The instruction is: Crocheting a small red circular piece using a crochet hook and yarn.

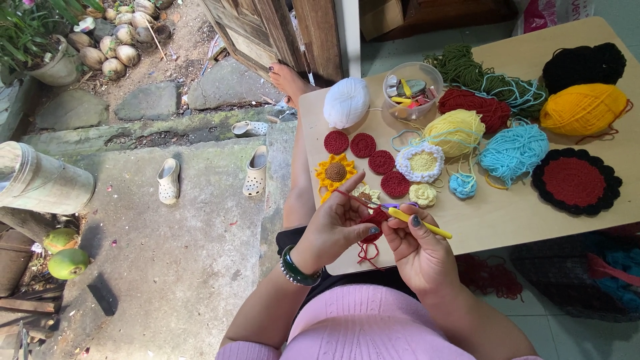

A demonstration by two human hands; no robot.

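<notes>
A small piece of dark red crochet work [375, 219] sits between the two hands, just above the near edge of a light wooden table [507, 213]. The left hand [337, 223] pinches it between thumb and fingers, with a strand of red yarn [348, 196] running up over the raised forefinger and a loose tail hanging below. The right hand [417, 248] is closed around a yellow-handled crochet hook [419, 223], whose tip meets the red piece while the handle points away to the right. A dark green beaded bracelet [297, 268] circles the left wrist.

Just beyond the hands lie finished pieces: a yellow crocheted sunflower with a brown centre [335, 173], four flat dark red crocheted discs [373, 161], a white-edged yellow crocheted flower [420, 162], a small pale yellow rosette [423, 195] and a small light blue rosette [462, 185]. Further out from the hands sit a white ball of yarn [346, 102] and a clear round plastic tub of small sewing items [413, 90]. Beyond and to the right of the right hand are skeins of pale yellow [456, 131], light blue [513, 152], dark red [475, 107], olive green [460, 65], bright yellow [583, 109] and black yarn [584, 65], and a round red crocheted mat with a black scalloped border [576, 181].

Well to the left of the left hand, on a concrete step, lie two pale foam clogs [212, 175].
</notes>
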